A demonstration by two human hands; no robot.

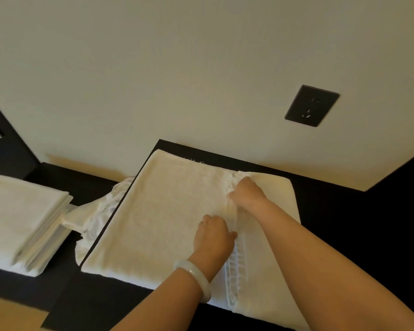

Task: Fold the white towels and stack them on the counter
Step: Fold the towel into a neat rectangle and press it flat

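Note:
A white towel (167,211) lies spread on a raised dark counter block (332,211). One side of it is folded over, so its ribbed hem runs down the middle. My left hand (213,237), with a pale bangle on the wrist, sits on the near part of that hem with curled fingers, thumb against the edge. My right hand (246,194) grips the hem farther back, fingers curled over it. A stack of folded white towels (22,223) rests on the lower counter at the left.
A crumpled white cloth (93,211) lies between the stack and the raised block. The cream wall behind carries a dark power socket (311,106). A dark frame (5,149) stands at the far left. The counter's front edge (58,314) is close to me.

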